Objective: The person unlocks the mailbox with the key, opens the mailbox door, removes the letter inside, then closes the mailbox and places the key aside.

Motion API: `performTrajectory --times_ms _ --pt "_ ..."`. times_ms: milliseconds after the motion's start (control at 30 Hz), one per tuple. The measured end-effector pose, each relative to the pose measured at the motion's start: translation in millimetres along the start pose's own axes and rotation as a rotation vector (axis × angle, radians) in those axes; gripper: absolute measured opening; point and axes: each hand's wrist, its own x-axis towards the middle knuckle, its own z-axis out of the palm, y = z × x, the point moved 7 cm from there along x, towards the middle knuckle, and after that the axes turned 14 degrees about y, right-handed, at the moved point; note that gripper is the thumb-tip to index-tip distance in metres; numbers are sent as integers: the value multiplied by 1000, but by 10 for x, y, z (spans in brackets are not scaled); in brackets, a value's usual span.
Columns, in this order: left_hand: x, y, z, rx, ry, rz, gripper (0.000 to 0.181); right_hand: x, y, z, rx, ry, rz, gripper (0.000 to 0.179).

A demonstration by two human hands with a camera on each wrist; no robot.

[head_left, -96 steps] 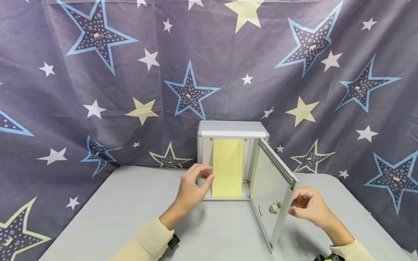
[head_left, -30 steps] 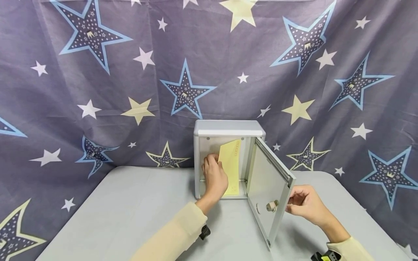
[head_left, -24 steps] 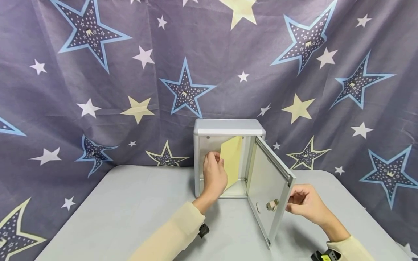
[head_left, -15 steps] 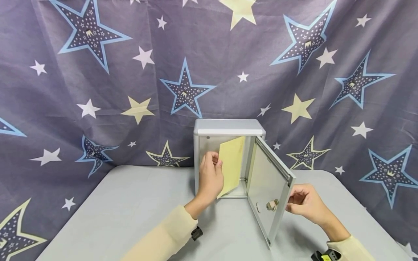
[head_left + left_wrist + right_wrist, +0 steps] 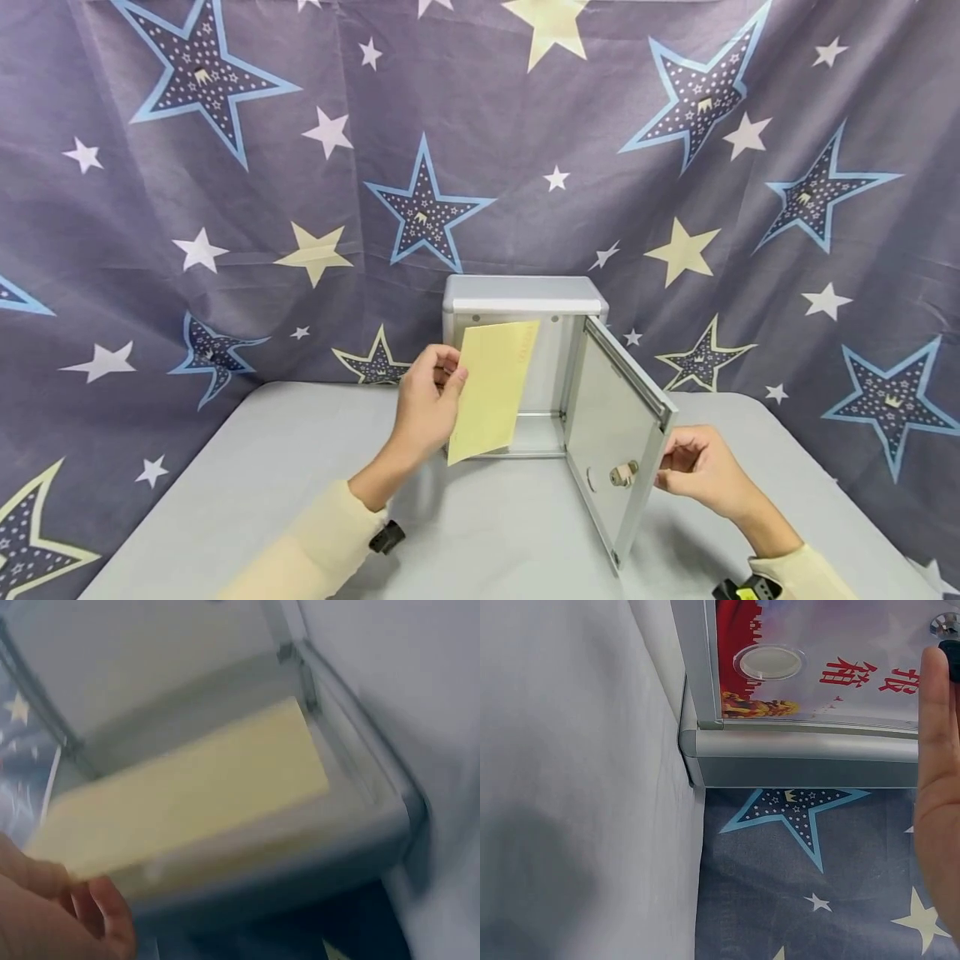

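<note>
My left hand (image 5: 427, 404) pinches a yellow envelope (image 5: 491, 387) by its left long edge, between thumb and fingers. The envelope stands tilted in front of the opening of a silver metal mailbox (image 5: 525, 292); the left wrist view has it blurred over the box interior. My right hand (image 5: 712, 471) is at the outer face of the swung-open mailbox door (image 5: 615, 425). In the right wrist view its fingers hold a black-headed key (image 5: 951, 658) at the round lock (image 5: 945, 625); most of that grip is out of frame.
The mailbox stands on a grey-covered table (image 5: 300, 467), its door jutting toward the front right. A lock latch (image 5: 624, 473) sits on the door's inner side. Behind the box hangs a star-patterned cloth (image 5: 525, 225).
My left hand reached into the mailbox, took hold of the envelope, and drew it out toward the left and front. My right hand has stayed at the open door.
</note>
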Motion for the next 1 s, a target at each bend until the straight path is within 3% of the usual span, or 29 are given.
performTrajectory --times_ms 133,333,433,700,867,1000 --pt "163 -151 -215 -122 -84 -53 15 -5 1 -7 -2 2 -1 48" --pt "316 -442 -459 -346 -320 -164 19 -17 2 -21 -9 6 -3 49" --pt "362 -668 -581 -408 -399 -239 19 -14 -1 -12 -5 3 -1 48" --pt "381 -1237 -806 -432 -554 -432 15 -2 7 3 -3 2 6 47" --pt "379 -1473 -844 -466 -601 -531 15 0 18 -5 14 2 8 47" --pt "382 -1652 -882 -443 -597 -626 18 20 -6 19 40 -16 -31 47"
